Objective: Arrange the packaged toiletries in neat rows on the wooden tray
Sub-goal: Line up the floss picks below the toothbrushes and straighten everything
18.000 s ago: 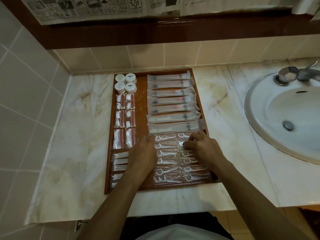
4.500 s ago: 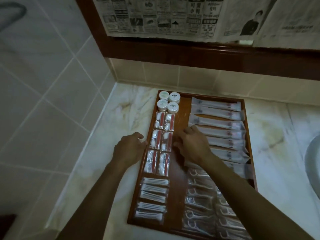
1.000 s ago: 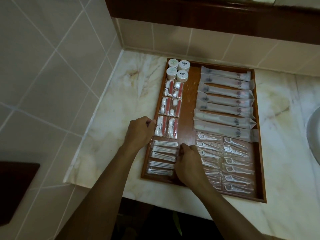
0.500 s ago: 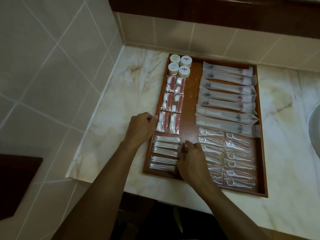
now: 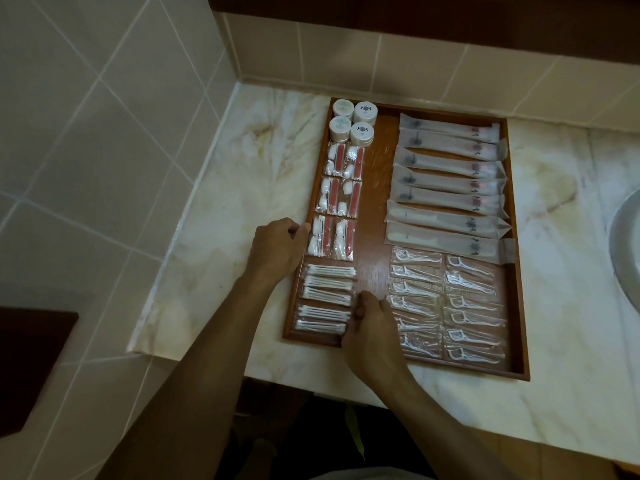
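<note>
Resting: a wooden tray [image 5: 516, 306] lies on the marble table [image 5: 221, 209], close to the tiled corner wall [image 5: 104, 133].
Far left of tray: four small round white pots [image 5: 351, 124] stand in a two-by-two block.
Left column, middle: six clear packets with red sticks and white pieces [image 5: 337, 202] sit in pairs, three rows deep, just near of the pots.
Left column, near: packets of cotton buds [image 5: 325, 297] are stacked in a row running toward the near edge, with a small gap partway down.
Right column, far: long frosted packets [image 5: 450, 188] lie crosswise one after another, each overlapping or touching the next.
Right column, near: clear packets of floss picks [image 5: 446, 306] lie in two side-by-side columns reaching the near rim.
Left hand [image 5: 277, 247]: fingers curled, with the thumb and fingertips at the tray's left rim beside the nearest red-stick packet; whether it grips the rim or only touches it I cannot tell.
Right hand [image 5: 372, 327]: fingers bent down onto the tray floor between the cotton buds and the floss picks, fingertips at the right ends of the cotton-bud packets; no packet is clearly pinched.
Far right: the curved edge of a sink [image 5: 623, 258] shows.
</note>
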